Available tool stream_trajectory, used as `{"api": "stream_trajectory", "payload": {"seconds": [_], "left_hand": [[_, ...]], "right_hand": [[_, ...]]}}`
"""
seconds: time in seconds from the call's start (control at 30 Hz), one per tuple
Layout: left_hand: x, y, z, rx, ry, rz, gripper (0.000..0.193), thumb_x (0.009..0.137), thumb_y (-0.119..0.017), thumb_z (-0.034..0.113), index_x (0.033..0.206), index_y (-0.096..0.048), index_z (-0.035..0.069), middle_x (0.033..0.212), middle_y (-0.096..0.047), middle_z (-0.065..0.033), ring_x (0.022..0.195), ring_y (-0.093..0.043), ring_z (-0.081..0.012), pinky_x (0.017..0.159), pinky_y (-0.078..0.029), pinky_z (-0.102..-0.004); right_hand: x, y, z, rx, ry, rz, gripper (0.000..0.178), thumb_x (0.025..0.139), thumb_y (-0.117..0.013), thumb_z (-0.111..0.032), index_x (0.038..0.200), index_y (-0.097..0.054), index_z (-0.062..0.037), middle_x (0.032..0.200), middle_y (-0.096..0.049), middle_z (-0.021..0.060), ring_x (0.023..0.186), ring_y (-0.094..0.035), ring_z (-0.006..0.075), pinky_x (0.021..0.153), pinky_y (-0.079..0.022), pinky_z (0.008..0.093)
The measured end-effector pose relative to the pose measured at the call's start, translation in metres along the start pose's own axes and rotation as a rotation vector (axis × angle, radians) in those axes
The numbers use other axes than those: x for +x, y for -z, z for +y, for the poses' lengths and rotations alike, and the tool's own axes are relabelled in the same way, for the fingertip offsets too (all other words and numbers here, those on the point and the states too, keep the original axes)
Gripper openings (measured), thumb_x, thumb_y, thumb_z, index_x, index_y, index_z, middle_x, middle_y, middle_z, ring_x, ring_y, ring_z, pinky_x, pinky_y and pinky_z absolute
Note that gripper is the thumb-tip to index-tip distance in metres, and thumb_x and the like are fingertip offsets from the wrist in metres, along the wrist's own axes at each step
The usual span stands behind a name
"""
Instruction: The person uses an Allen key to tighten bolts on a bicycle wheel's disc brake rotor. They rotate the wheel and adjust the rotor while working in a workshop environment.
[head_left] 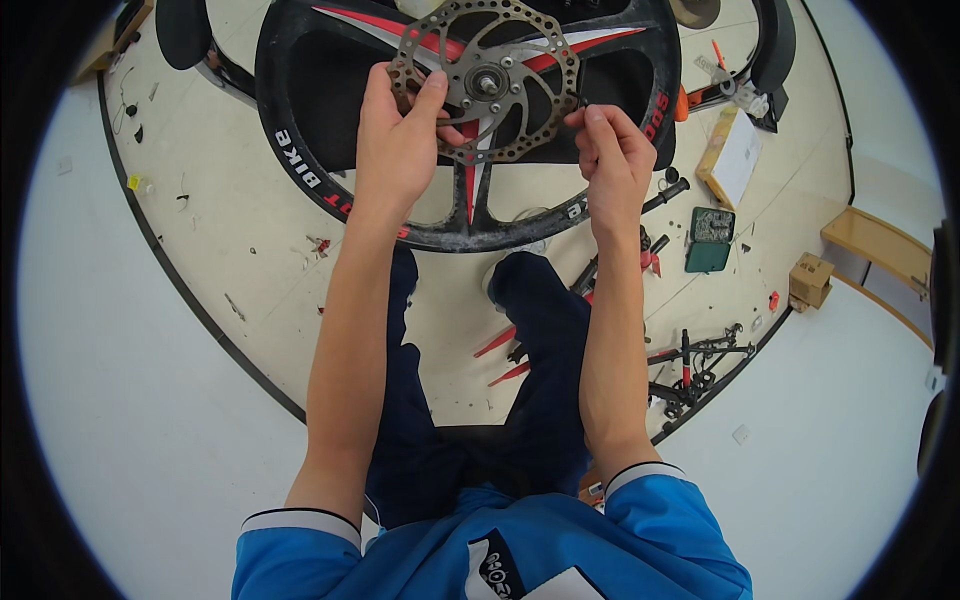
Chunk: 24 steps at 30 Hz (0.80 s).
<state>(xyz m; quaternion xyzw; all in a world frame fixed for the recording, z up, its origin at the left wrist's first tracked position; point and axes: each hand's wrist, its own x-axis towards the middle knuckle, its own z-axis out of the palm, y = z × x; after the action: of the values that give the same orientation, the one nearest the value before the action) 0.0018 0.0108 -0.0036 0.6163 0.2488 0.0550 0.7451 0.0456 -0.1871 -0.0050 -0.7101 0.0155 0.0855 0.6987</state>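
A black bicycle wheel (330, 160) with red and white spokes lies in front of me, over a black seat. At its hub is a perforated metal brake disc (515, 125), with bolts round the axle. My left hand (402, 135) holds the disc's left edge, thumb on top and fingers tucked partly behind it. Just off the disc's right edge, my right hand (615, 150) is pinched closed. A small dark tip shows at its fingertips; I cannot make out what it belongs to.
Black curved armrests (185, 35) flank the wheel. On the floor to the right are a green open case (711, 240), a white-topped box (730, 158), a cardboard box (810, 280) and black bike parts (690, 370). Small scraps lie scattered on the left.
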Motion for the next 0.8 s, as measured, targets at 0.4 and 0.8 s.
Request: {"api": "stream_trajectory", "payload": {"seconds": [0.4, 0.8], "left_hand": [[0.001, 0.001, 0.0, -0.014, 0.009, -0.003, 0.022, 0.104, -0.061, 0.024, 0.106, -0.05, 0.005, 0.086, -0.056, -0.005, 0.065, -0.061, -0.0115, 0.067, -0.059, -0.0326], [0.0, 0.001, 0.003, 0.011, 0.026, 0.006, 0.021, 0.104, -0.062, 0.025, 0.108, -0.052, 0.006, 0.086, -0.058, -0.004, 0.066, -0.061, -0.0114, 0.064, -0.055, -0.0295]], "right_hand": [[0.003, -0.002, -0.002, -0.156, 0.049, 0.067, 0.022, 0.099, -0.066, -0.022, 0.091, -0.065, -0.0015, 0.063, -0.054, -0.0048, 0.057, -0.042, 0.0021, 0.051, -0.03, 0.0216], [0.007, -0.008, -0.001, 0.101, -0.261, -0.011, 0.018, 0.099, -0.066, -0.024, 0.098, -0.057, -0.0088, 0.062, -0.046, -0.0053, 0.048, -0.03, 0.0013, 0.043, -0.019, 0.0213]]}}
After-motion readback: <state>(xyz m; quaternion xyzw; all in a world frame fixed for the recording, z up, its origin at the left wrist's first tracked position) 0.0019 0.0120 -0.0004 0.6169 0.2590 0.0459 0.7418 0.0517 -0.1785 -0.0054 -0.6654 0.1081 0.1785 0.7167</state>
